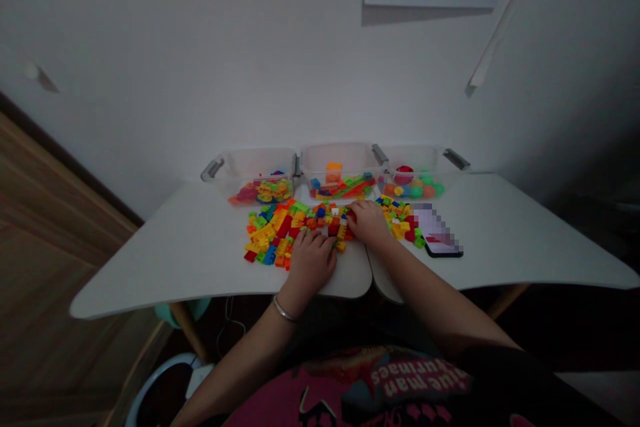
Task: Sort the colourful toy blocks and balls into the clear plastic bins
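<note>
A loose pile of toy building blocks [267, 233] in yellow, red, orange, green and blue spreads over the white table. My left hand [313, 259] rests palm down at the pile's front edge, its fingers a little apart over the blocks and its thumb out to the right. Farther right, my right hand [370, 221] reaches into the pile with its fingers curled inward. Beside its fingertips stands a yellow block [343, 230]. Whatever those fingers may hold is hidden.
Behind the pile stand three clear bins: the left bin [260, 160] with colourful pieces, the middle bin [345, 155] with blocks and strips, the right bin [417, 152] with balls. A phone [440, 230] lies to the right. The white tabletop [165, 253] has a seam in front.
</note>
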Action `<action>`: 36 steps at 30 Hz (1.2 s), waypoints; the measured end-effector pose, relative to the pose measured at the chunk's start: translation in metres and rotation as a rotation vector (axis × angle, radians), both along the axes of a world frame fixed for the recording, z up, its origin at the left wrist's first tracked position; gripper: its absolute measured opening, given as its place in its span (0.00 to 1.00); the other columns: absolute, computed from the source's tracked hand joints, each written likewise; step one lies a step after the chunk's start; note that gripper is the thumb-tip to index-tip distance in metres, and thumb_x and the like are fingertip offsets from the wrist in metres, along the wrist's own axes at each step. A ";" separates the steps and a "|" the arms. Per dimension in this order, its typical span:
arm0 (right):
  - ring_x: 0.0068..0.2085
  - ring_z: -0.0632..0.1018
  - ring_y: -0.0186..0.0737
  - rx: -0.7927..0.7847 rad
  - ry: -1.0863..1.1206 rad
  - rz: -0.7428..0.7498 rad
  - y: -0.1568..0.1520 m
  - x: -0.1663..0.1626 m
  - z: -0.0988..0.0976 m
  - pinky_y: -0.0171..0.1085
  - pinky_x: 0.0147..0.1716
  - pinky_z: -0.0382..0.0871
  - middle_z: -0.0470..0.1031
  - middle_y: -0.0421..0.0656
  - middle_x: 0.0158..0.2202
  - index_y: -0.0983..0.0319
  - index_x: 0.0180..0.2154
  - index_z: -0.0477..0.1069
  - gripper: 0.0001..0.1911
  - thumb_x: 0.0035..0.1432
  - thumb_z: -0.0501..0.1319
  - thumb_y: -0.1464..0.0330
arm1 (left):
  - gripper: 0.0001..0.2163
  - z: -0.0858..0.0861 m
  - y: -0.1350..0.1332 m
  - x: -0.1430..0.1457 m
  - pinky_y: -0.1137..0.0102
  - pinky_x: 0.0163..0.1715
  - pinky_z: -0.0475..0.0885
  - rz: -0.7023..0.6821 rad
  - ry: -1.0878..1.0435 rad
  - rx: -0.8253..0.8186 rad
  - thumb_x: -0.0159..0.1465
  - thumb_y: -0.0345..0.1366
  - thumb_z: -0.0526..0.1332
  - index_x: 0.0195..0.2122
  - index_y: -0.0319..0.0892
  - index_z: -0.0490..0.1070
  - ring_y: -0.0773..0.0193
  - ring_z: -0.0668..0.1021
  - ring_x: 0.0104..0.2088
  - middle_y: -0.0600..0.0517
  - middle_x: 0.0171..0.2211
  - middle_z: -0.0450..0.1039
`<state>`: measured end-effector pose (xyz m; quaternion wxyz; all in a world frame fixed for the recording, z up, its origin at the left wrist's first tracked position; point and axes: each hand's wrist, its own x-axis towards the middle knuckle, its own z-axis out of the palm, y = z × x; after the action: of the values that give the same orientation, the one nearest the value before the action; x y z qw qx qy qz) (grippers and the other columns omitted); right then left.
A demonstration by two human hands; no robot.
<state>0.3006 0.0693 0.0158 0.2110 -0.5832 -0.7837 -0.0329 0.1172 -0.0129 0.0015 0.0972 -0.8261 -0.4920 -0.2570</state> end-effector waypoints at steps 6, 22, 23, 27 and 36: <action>0.48 0.73 0.49 0.020 -0.009 -0.081 -0.004 -0.002 -0.006 0.42 0.49 0.63 0.76 0.51 0.47 0.63 0.46 0.76 0.15 0.64 0.55 0.66 | 0.12 0.001 0.000 0.000 0.48 0.58 0.65 0.005 -0.004 -0.020 0.64 0.35 0.59 0.46 0.43 0.78 0.51 0.77 0.48 0.45 0.42 0.80; 0.46 0.73 0.47 0.019 0.114 0.036 0.001 0.004 -0.014 0.40 0.49 0.63 0.76 0.49 0.42 0.62 0.40 0.74 0.09 0.61 0.56 0.71 | 0.12 0.000 0.000 0.000 0.49 0.58 0.64 -0.004 -0.012 -0.015 0.64 0.35 0.59 0.47 0.44 0.77 0.51 0.76 0.48 0.46 0.41 0.80; 0.47 0.73 0.46 0.014 0.122 0.051 0.001 0.005 -0.014 0.40 0.49 0.63 0.76 0.49 0.42 0.63 0.40 0.74 0.09 0.61 0.56 0.71 | 0.12 0.000 0.000 0.000 0.49 0.59 0.64 -0.005 -0.012 -0.014 0.64 0.35 0.59 0.47 0.44 0.77 0.51 0.76 0.48 0.46 0.41 0.80; 0.48 0.73 0.48 0.016 0.097 -0.032 -0.003 0.005 -0.008 0.42 0.50 0.62 0.77 0.50 0.44 0.64 0.43 0.74 0.11 0.60 0.59 0.68 | 0.12 0.000 0.000 0.000 0.49 0.58 0.64 -0.002 -0.016 -0.008 0.64 0.35 0.59 0.47 0.44 0.77 0.51 0.76 0.49 0.46 0.42 0.80; 0.48 0.74 0.53 -0.060 -0.066 -0.215 -0.008 -0.004 0.015 0.45 0.46 0.64 0.78 0.52 0.44 0.63 0.41 0.76 0.14 0.58 0.63 0.60 | 0.12 0.001 -0.001 0.000 0.48 0.58 0.65 0.000 -0.008 -0.029 0.64 0.35 0.59 0.47 0.43 0.77 0.51 0.77 0.48 0.45 0.42 0.80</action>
<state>0.2967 0.0608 0.0309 0.1629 -0.6684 -0.7239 -0.0510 0.1169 -0.0134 0.0029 0.0833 -0.8265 -0.4958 -0.2531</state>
